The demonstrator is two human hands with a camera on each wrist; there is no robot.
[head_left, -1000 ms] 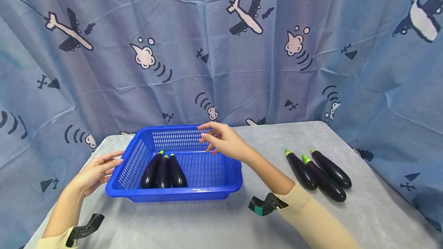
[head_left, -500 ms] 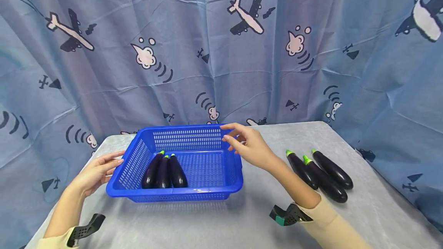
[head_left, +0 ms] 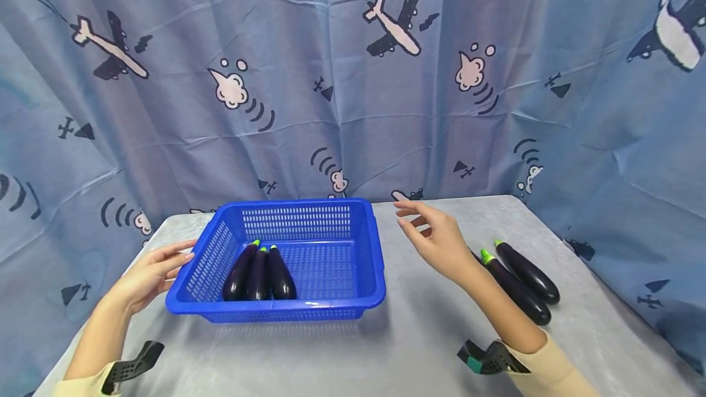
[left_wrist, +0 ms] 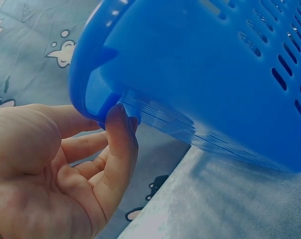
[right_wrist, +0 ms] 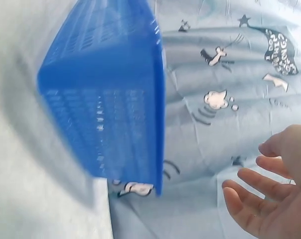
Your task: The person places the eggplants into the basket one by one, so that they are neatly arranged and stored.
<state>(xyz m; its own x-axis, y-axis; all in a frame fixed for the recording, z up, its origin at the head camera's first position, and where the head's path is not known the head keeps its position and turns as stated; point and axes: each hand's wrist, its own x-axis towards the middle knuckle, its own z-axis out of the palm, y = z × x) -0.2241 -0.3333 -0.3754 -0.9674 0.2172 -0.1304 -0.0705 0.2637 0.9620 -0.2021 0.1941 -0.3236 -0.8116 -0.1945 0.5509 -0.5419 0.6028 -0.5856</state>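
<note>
A blue plastic basket [head_left: 325, 303] with slotted walls stands on the table, with three dark purple eggplants [head_left: 258, 274] side by side in its left half. At its left rim, my left hand [head_left: 144, 277] holds the edge with bent fingers and thumb; the left wrist view shows the fingertips [left_wrist: 118, 117] right at the lip. To the right of the basket, my right hand [head_left: 436, 241] hangs above the table with loosely bent fingers and nothing in them. Beyond that forearm lie more eggplants [head_left: 528, 273], one of them mostly hidden behind the arm.
The grey table [head_left: 309, 360] runs back to a blue curtain [head_left: 353, 109] printed with planes. On each wrist sits a black strap-on device, such as the right one [head_left: 491, 358]. The right side of the basket [right_wrist: 115, 114] shows in the right wrist view.
My right hand has moved rightward from over the basket to past its right rim, its forearm now covering part of the eggplants there. My left hand and the basket have stayed in place.
</note>
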